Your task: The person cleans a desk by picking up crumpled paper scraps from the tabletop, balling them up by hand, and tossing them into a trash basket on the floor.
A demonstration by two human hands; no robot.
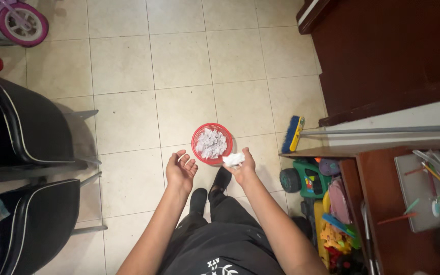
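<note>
Head view is looking straight down at a tiled floor (pixel 128 66), where a red plastic basket (pixel 198 133) is sitting, partly filled with crumpled white paper (pixel 211 142). Taking that basket as the landmark: the right hand (pixel 243 170) is hovering just beside its near right rim, fingers pinching a crumpled white paper ball (pixel 234 159). The left hand (pixel 181 169) is hanging just near its near left rim, palm up, fingers loosely spread and holding nothing. Black shoes (pixel 210 191) are standing just below the basket, toward the camera. A broom with a blue and yellow head (pixel 295 133) is lying to the basket's right, its handle running along a dark wooden cabinet (pixel 383 56). Two black chairs (pixel 36 127) are standing well to the basket's left, and a toy's pink wheel (pixel 22 23) is showing far up-left. Colourful toys (pixel 327 203) are crowding a shelf down-right of it.

Judging from this, handling the ball well is calling for a light pinch and keeping it squarely over the basket's opening rather than its rim.
</note>
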